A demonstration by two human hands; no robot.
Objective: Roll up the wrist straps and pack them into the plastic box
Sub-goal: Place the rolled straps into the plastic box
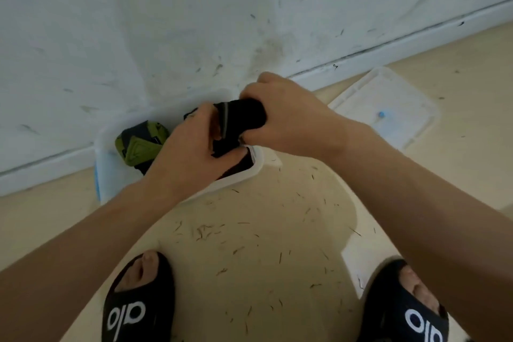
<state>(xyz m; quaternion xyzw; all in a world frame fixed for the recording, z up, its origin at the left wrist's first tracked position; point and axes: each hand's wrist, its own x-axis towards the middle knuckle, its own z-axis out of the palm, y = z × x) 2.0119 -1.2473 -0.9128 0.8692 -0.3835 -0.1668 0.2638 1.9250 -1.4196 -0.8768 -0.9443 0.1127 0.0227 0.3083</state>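
Observation:
A translucent plastic box [111,175] stands on the floor against the wall. Inside it at the left lies a rolled green and black wrist strap [140,143]. Over the box's right half both hands hold a rolled black wrist strap [244,116]. My right hand [286,116] grips the roll from above and the right, fingers curled around it. My left hand [191,147] holds its lower left end, thumb under the roll. More dark fabric shows beneath the hands inside the box, partly hidden.
The box's clear lid [388,108] lies flat on the floor to the right, near the skirting board. A white scuffed wall [166,22] rises right behind the box. My two feet in black slippers [138,302] stand at the bottom, with scattered debris on the beige floor.

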